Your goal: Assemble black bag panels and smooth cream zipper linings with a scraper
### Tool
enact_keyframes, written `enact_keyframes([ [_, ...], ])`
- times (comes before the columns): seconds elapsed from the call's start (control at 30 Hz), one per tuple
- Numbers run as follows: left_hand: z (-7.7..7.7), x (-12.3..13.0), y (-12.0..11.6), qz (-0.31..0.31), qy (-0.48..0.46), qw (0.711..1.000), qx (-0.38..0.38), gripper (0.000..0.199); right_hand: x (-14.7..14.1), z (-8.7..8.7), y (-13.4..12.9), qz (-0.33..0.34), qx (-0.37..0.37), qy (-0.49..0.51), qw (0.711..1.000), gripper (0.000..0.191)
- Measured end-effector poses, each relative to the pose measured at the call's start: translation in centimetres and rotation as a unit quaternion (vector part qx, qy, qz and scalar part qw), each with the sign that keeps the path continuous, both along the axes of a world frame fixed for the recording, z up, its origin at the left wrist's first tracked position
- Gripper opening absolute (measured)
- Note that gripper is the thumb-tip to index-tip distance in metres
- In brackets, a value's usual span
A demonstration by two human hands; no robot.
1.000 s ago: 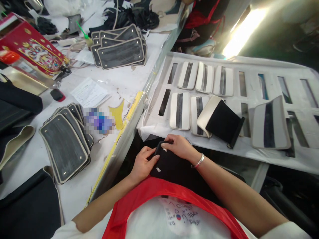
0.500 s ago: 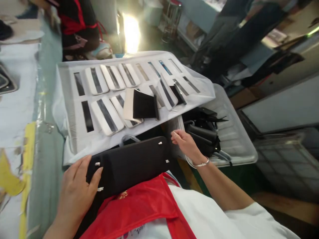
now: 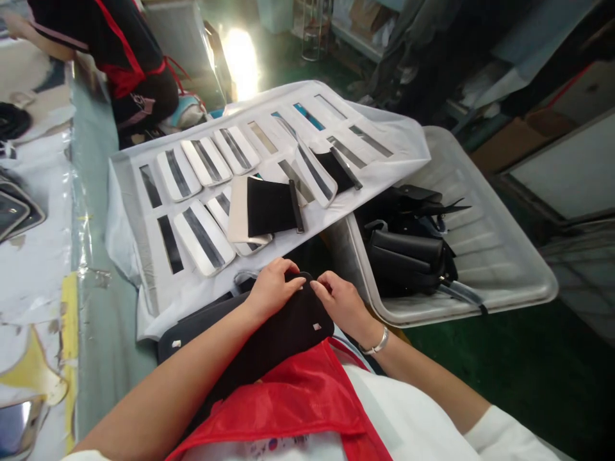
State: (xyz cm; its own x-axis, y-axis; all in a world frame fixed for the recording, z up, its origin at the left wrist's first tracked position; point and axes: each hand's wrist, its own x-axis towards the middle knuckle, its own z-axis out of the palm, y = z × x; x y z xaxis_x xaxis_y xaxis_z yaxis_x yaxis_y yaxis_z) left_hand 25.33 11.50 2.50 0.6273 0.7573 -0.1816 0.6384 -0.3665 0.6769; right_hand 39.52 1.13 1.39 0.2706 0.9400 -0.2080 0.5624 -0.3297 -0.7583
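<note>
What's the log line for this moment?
left hand: at black panel, far-right corner; right hand: same corner; bin: black pieces inside

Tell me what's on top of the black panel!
Small white tabs show on the black panel. The left hand and forearm cross over it, hiding part of its top, so anything underneath them can't be seen.

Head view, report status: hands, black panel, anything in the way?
Left hand and right hand at far right corner of black panel. White tab showing nearby. Left forearm crosses panel, hiding part.
</note>
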Motion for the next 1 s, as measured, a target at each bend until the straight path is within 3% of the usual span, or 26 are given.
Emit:
enact_keyframes([
  [0.13,0.1,-0.1,-0.1,0.022,-0.007,1.0,-0.002,0.01,0.2,-0.9,0.7,0.004,0.007,0.019,1.0,0.025],
  [0.23,0.1,0.1,0.3,-0.002,0.01,1.0,-0.028,0.016,0.3,-1.1,0.8,0.024,0.016,0.009,1.0,0.024],
  [0.37,0.2,0.3,1.0,-0.039,0.0,0.997,-0.06,0.02,0.7,-0.9,1.1,0.056,0.007,-0.004,0.998,0.024],
  [0.67,0.1,0.5,1.9,-0.053,-0.001,0.993,-0.106,0.019,1.2,-0.2,2.3,0.071,-0.03,0.011,0.997,0.024],
  [1.0,-0.4,1.6,1.9,-0.059,0.062,0.995,-0.052,0.014,0.8,0.9,3.5,0.098,-0.083,-0.144,0.981,0.019],
])
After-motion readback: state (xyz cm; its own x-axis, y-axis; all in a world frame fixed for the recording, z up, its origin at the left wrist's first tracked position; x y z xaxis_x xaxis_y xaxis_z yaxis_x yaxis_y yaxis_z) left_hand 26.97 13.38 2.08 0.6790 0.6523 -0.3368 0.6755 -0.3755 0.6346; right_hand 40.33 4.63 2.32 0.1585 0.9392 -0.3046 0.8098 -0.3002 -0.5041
